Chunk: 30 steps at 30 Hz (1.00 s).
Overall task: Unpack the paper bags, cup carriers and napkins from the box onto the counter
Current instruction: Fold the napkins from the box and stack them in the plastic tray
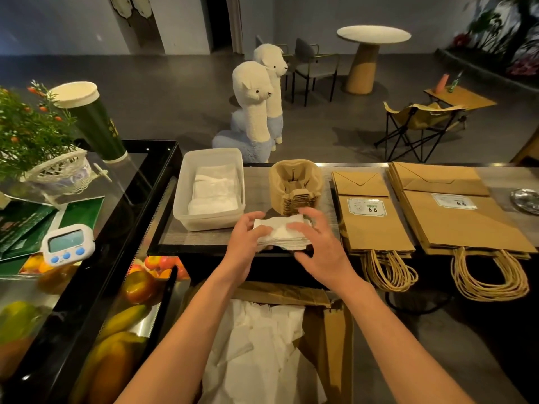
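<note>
A stack of white napkins (281,233) rests near the counter's (256,185) front edge, held from both sides. My left hand (243,243) grips its left end; my right hand (318,246) lies over its right end, thumb underneath. Behind the stack stands a pile of brown cup carriers (294,188). Two piles of brown paper bags (373,217) (458,211) lie flat to the right, handles hanging over the edge. Below the counter, the open cardboard box (332,330) holds loose white napkins (262,345).
A clear plastic tub (210,221) with folded napkins sits left of the carriers. Further left: a glass display case with fruit (137,287), a white timer (68,243), a potted plant (35,135) and a tall green cup (93,121). A metal dish (526,199) sits far right.
</note>
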### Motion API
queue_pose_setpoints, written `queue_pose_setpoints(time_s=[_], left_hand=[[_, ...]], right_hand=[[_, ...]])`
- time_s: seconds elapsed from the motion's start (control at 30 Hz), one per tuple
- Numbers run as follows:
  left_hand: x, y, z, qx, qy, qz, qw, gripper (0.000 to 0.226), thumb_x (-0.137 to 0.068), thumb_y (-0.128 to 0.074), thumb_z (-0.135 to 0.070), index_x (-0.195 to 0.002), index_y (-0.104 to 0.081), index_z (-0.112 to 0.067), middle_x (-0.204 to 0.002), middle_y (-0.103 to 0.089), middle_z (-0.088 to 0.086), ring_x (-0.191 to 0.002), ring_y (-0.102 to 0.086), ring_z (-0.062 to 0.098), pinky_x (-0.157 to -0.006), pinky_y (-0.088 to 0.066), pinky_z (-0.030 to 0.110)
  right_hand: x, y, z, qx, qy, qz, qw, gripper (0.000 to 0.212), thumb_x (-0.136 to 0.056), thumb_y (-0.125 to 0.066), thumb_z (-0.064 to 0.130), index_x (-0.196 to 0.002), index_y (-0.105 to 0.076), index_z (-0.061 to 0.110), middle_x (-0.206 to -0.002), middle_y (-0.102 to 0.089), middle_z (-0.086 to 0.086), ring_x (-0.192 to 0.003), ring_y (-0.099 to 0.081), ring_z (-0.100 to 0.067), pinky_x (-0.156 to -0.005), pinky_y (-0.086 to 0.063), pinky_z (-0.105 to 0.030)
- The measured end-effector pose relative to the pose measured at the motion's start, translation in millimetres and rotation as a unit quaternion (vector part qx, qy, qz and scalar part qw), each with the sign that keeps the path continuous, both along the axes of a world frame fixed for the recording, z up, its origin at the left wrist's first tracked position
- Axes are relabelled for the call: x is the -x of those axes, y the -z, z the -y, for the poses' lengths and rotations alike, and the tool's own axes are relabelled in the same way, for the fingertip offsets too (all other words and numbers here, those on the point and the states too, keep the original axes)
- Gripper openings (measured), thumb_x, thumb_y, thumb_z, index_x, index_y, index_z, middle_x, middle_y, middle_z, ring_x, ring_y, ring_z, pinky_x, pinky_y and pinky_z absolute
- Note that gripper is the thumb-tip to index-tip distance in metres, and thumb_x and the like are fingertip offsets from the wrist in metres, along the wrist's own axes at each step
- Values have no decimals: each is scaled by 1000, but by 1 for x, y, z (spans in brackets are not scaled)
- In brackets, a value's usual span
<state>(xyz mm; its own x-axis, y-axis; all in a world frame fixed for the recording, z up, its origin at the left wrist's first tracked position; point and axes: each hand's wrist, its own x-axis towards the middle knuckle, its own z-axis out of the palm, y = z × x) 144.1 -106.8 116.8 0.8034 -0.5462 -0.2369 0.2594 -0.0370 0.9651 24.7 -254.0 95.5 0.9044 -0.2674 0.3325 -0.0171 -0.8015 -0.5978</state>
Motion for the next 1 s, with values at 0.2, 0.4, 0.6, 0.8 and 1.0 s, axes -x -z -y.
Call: queue_pose_setpoints(time_s=[0.2, 0.4, 0.6, 0.8, 1.0], left_hand=[[4, 1, -8, -45, 66, 127, 989, 34, -103, -56, -41, -136, -54, -32, -131, -58, -6, -111, -63, 16, -78, -63, 33], [1, 13, -10, -106, 85, 234, 963, 46, -91, -75, -27, -131, -54, -33, -118, -63, -18, -107, -62, 1, -93, -58, 36], [-4, 18, -7, -148, 61, 296, 942, 36, -91, -76, -30, -123, -60, -29, -113, -67, -15, -106, -62, 1, -89, -54, 25], [-4, 20, -6, -143, 34, 291, 945, 30, -88, -80, -30, -113, -65, -32, -106, -70, -17, -99, -64, 2, -88, -57, 33], [8, 11, -10, -115, -41, 275, 954, 53, -82, -85, -25, -122, -51, -32, -121, -55, -12, -99, -62, 7, -82, -56, 23]], right_hand=[[-3, -12, 6, -80, 64, -5, 995, 35, -94, -67, 20, -128, -62, 27, -119, -62, 13, -101, -56, -4, -87, -52, -27], [-11, -17, 9, -122, 65, -86, 987, 47, -93, -69, 28, -137, -51, 32, -121, -62, 12, -104, -59, -7, -89, -53, -29], [-10, -11, 5, -177, 89, -77, 977, 47, -93, -70, 25, -136, -51, 33, -125, -61, 11, -110, -58, -6, -93, -53, -28], [-11, -13, 2, -159, 102, -54, 981, 35, -95, -68, 20, -128, -59, 28, -116, -64, 12, -107, -57, -6, -90, -52, -28], [-8, -16, -4, -178, 85, 7, 980, 31, -91, -69, 9, -117, -65, 25, -112, -64, 15, -106, -57, 0, -87, -50, -21]])
